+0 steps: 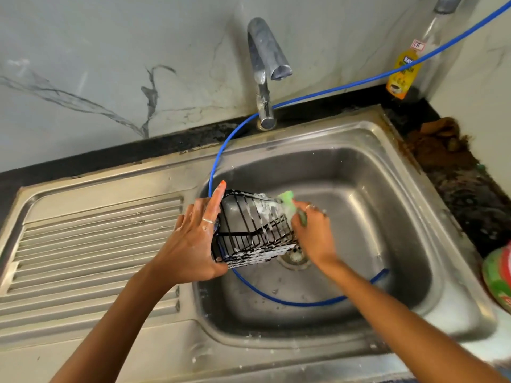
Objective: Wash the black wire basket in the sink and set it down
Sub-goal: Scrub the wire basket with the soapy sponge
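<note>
**sudsy_k:** Marble-look wall, steel sink (409, 217) with a ribbed drainboard (96, 244) off its left side, dark bench (83, 164) running behind it. The black wire basket (253, 230) is held tipped on its side over the sink bowl, near the left wall and just left of the drain (294, 258). Foam all over the wires.

**rackrat:** How's it being held?

**sudsy_k:** Left hand (193, 241) clamps the basket's left end, thumb under the bottom edge, fingers spread up the side, index finger straight along the rim. Right hand (312, 230) is closed around a green scrubber (289, 203), pressing it on the basket's far top edge.

**rackrat:** Looks like a light thing to me.

**sudsy_k:** I'd guess so too: thin wire, mostly air, stiff enough not to flex under scrubbing. The catch is the soap. Coated wire plus lather is slippery, and one end-grip lets it twist when the scrubber pushes. I'd hook fingers through the grid or around the thicker rim wire rather than just squeezing flat sides.

**rackrat:** Fragile?

**sudsy_k:** Doubt it. A drop into the sink would clang, probably nothing worse. There's a blue hose (276, 298) looping across the sink floor under the basket, so watch it doesn't snag. Tap (265, 70) behind the sink isn't visibly running, so rinsing is still to come.
</note>
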The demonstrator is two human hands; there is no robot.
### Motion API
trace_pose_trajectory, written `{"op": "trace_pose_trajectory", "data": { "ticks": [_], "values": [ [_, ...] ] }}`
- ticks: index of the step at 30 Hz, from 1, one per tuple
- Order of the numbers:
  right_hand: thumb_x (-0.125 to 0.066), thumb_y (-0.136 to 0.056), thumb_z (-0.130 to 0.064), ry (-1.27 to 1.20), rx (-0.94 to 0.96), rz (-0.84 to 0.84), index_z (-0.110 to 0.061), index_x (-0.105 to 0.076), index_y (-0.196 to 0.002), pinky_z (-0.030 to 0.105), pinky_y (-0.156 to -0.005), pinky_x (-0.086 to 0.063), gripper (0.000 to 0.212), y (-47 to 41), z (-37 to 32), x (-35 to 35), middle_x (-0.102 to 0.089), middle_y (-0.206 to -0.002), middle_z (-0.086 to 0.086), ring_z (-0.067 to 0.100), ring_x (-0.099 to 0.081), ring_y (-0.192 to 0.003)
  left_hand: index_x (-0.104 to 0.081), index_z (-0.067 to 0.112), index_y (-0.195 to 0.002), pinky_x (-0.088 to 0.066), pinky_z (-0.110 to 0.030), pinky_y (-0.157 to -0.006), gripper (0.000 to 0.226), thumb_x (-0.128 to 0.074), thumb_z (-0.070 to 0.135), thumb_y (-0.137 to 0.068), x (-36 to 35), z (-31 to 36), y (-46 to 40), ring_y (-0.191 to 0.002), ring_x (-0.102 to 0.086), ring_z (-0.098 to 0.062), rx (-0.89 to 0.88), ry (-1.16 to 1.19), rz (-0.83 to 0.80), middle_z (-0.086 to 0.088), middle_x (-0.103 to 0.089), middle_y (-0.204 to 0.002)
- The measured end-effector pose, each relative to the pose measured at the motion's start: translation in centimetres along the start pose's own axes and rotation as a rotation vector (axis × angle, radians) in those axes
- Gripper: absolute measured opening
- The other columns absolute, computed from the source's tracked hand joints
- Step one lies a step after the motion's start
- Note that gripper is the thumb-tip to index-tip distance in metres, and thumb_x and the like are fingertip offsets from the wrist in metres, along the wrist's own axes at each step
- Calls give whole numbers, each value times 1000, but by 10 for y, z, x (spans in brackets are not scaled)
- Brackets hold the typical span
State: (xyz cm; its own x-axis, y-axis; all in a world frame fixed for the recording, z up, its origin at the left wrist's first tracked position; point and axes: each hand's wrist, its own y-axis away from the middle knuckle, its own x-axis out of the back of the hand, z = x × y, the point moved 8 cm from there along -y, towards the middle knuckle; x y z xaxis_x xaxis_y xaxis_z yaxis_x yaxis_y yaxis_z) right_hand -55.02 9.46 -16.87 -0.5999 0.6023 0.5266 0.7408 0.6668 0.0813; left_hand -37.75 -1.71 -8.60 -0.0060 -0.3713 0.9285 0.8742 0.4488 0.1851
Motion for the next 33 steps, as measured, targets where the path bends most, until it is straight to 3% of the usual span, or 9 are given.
{"op": "trace_pose_trajectory", "data": {
  "ticks": [4,11,14,17,18,21,25,30,33],
  "values": [
    [-50,-87,3,142,-244,-76,1,-61,-111,23,-68,-40,26,-38,32,-10,-65,-104,16,27,-61,-94,38,51,-134,-6,-31,-114,136,-71,40,-53,-2,-3,2,-136,-26,-29,4,-4,-16,-7,-24,-147],
    [-58,-83,2,-95,-434,-132,5,-62,-100,27,-62,-46,18,-15,20,0,-56,-85,9,18,-54,-78,35,49,-136,-26,-39,-110,134,-68,48,-49,2,-2,1,-121,-30,-23,9,-16,12,-2,-28,-135],
    [-59,-83,0,-266,-296,-124,-6,-69,-80,38,-75,-58,12,15,-26,1,-66,-76,10,19,-62,-70,35,51,-135,-30,-45,-111,135,-68,52,-47,2,-3,-1,-123,-34,-27,39,4,34,-7,-29,-139],
    [-56,-87,-6,-229,-50,-81,-7,-72,-98,6,-60,-43,20,35,-87,0,-63,-85,7,12,-56,-65,37,56,-131,-28,-48,-112,136,-69,50,-45,1,-5,-2,-128,-33,-32,44,14,27,-8,-26,-143],
    [-55,-88,-5,-196,41,-45,-8,-71,-106,4,-64,-39,24,41,-104,-1,-61,-92,5,13,-57,-72,37,57,-131,-28,-48,-113,135,-66,52,-43,2,-5,-2,-130,-31,-33,46,18,24,-8,-25,-145],
    [-54,-87,4,-181,285,49,-5,-67,-113,7,-89,-35,31,58,-120,-3,-61,-110,9,16,-58,-100,35,57,-132,-30,-47,-112,131,-56,59,-38,4,-5,-3,-133,-30,-32,43,22,17,-5,-22,-146],
    [-56,-81,14,-196,545,107,-2,-69,-109,18,-97,-41,35,69,-92,5,-66,-110,11,16,-57,-105,28,49,-141,-26,-48,-114,131,-55,63,-41,4,1,-5,-138,-25,-31,-5,-14,-9,-6,-21,-149],
    [-59,-81,14,-203,319,143,2,-70,-97,13,-84,-46,22,45,-35,15,-69,-101,10,19,-65,-93,28,46,-141,-22,-39,-109,139,-80,37,-55,-4,20,-9,-120,-34,-21,-43,-98,-26,5,-27,-121],
    [-51,-85,14,-7,10,37,2,-65,-105,18,-86,-46,27,27,15,14,-67,-109,14,25,-64,-99,28,44,-143,-25,-38,-107,140,-80,32,-55,-6,28,-14,-114,-35,-19,-70,-150,-30,7,-26,-114]
  ]
}}
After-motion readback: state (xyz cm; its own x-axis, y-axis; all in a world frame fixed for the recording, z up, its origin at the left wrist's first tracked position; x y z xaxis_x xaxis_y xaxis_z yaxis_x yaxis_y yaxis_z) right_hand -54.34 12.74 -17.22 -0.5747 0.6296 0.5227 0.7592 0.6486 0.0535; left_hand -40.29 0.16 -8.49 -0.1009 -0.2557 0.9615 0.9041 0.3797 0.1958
